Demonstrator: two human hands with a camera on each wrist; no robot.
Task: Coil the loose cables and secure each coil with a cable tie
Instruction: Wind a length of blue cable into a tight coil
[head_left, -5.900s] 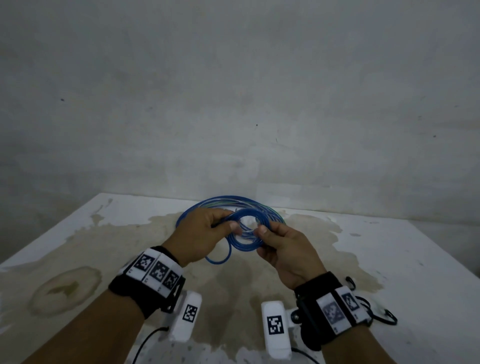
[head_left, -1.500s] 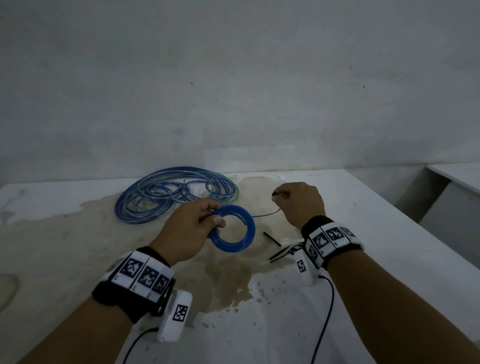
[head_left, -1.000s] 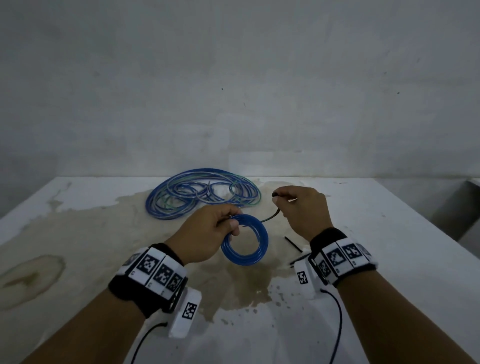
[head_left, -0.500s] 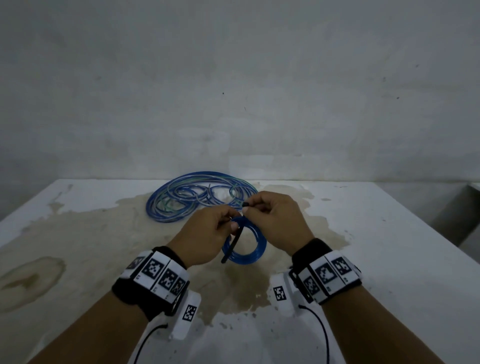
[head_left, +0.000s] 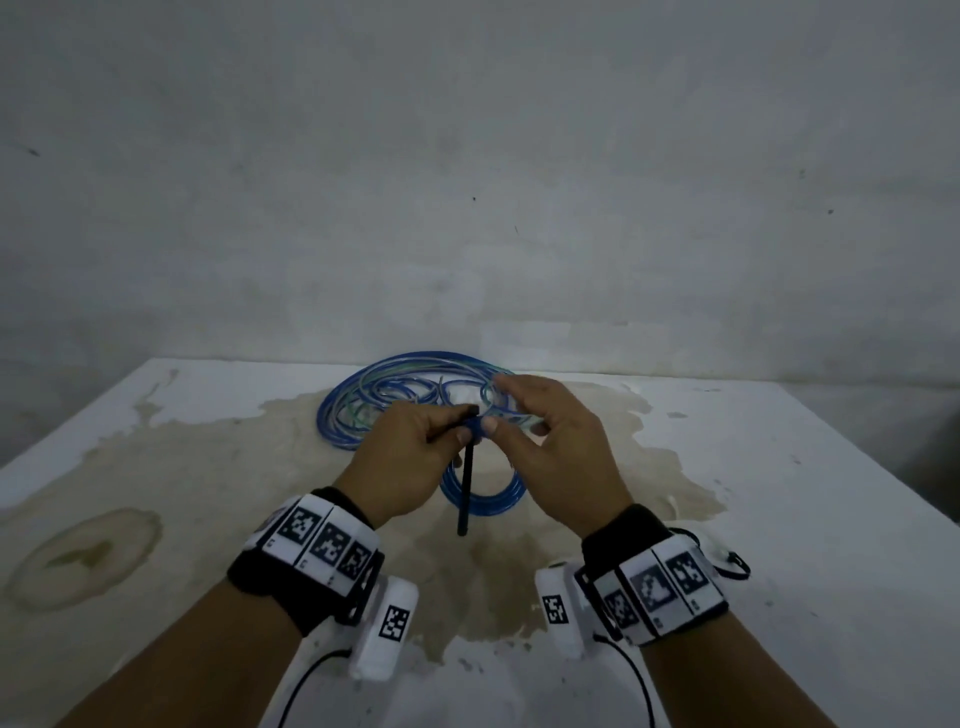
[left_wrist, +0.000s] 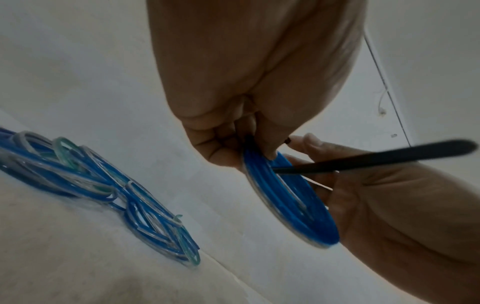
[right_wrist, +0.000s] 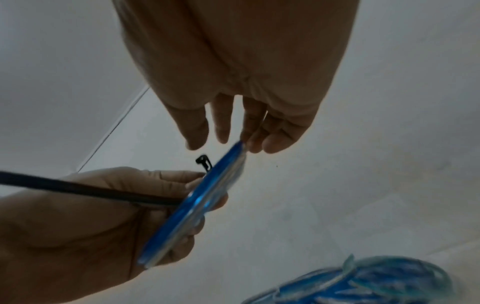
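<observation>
Head view is showing the left hand (head_left: 400, 457) pinching the top of a small blue coil (head_left: 485, 499), thumb and curled fingers clamped on the bundled turns and on the black cable tie (head_left: 466, 488) threaded through them. Left-wrist view is showing those fingertips (left_wrist: 270, 153) biting where tie and coil cross. The tie's head (right_wrist: 203, 161) is sticking up just beside that pinch, and its long tail is hanging down across the coil's opening.

The right hand (head_left: 558, 447) is sitting just right of the coil with fingers spread and relaxed, gripping nothing; in the right-wrist view its fingertips (right_wrist: 255, 147) are only brushing the coil's upper rim.

The coil is hanging in the air above the stained table (head_left: 779, 493), near its middle. Beyond the coil, toward the wall, a heap of loose cables (head_left: 395, 400), blue and clear-green, is lying flat and still waiting to be wound.

Judging by its look, the coil is light, smooth and springy, so the turns are probably wanting to fan open wherever they are not squeezed; holding it right at the tie crossing is likely safest. The tie seems stiff enough to hold its line yet thin and slick, so pinching the tail near its tip and feeding it into the head should be the next need.
</observation>
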